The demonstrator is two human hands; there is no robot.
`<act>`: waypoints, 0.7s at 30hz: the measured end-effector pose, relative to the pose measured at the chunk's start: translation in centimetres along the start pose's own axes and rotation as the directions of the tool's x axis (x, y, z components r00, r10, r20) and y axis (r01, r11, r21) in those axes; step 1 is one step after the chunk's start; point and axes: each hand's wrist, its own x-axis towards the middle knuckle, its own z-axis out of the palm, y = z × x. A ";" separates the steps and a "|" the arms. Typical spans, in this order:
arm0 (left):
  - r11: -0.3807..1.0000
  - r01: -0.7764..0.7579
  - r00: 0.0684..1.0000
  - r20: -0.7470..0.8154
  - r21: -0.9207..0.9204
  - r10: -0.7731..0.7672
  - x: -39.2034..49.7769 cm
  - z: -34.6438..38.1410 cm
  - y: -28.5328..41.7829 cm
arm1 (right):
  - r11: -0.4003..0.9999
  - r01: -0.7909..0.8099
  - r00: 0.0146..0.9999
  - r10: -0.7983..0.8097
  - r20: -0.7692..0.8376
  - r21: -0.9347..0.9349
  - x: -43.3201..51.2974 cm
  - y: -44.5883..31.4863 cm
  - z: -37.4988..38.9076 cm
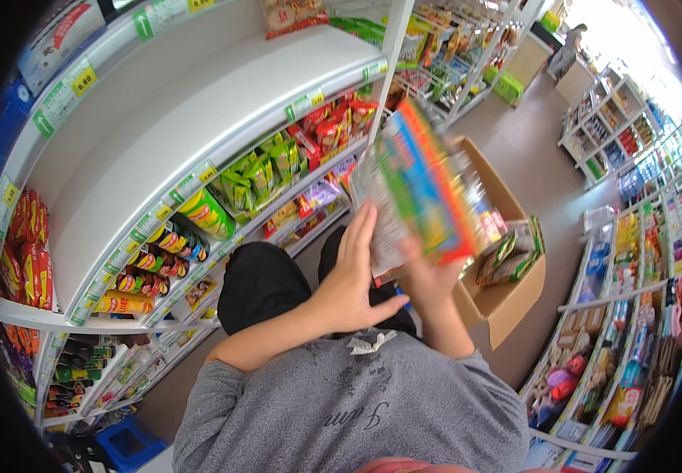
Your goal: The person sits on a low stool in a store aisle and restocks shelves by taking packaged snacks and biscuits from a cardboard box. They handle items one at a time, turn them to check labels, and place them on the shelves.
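Note:
A colourful snack package (420, 183), blue, green and red with a pale side face, is held up in front of me and blurred by motion. My right hand (435, 275), also blurred, grips its lower end. My left hand (347, 266) has its fingers stretched along the pale side, thumb spread away; the fingertips look close to or against the package. Just beyond my right hand, a cardboard box (527, 284) stands on the floor with its flaps up. Inside it are several green-edged packages (509, 251) and some clear-wrapped ones, partly hidden behind the held package.
To the left is a white shelf (199, 112) with price tags. Below it are green snack bags (258, 174), red bags (332, 130) and chip canisters (207, 214). A stocked shelf (604, 331) curves along the right. A person (567, 52) stands far off by a counter.

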 end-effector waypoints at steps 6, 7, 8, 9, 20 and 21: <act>0.996 -0.068 0.993 -0.091 0.055 0.073 0.0 3.1 -3.1 | 0.976 0.135 0.933 -0.067 0.353 -0.171 0.2 -1.0 -0.8; 0.989 -0.083 0.987 -0.151 -0.124 0.064 -0.2 4.4 -4.8 | 0.980 0.170 0.913 -0.118 0.391 -0.101 0.7 -1.3 -0.8; 0.948 -0.118 0.976 -0.212 -0.297 0.055 -0.2 5.7 -6.5 | 0.986 0.150 0.870 -0.094 0.485 -0.078 0.5 -0.9 -1.2; 0.973 -0.024 0.974 -0.226 -0.229 -0.030 -0.1 5.5 -6.9 | 0.963 0.258 0.821 -0.178 0.543 -0.074 1.1 -1.1 -1.2; 0.560 -0.117 0.649 -0.490 -0.820 -0.582 18.6 -9.6 -8.5 | 0.792 -0.162 0.941 0.303 0.150 -0.588 -0.5 9.5 -8.2; 0.583 -0.064 0.679 -0.464 -0.810 -0.569 21.0 -11.1 -9.4 | 0.686 -0.152 0.931 0.340 0.129 -0.712 -2.0 12.4 -10.0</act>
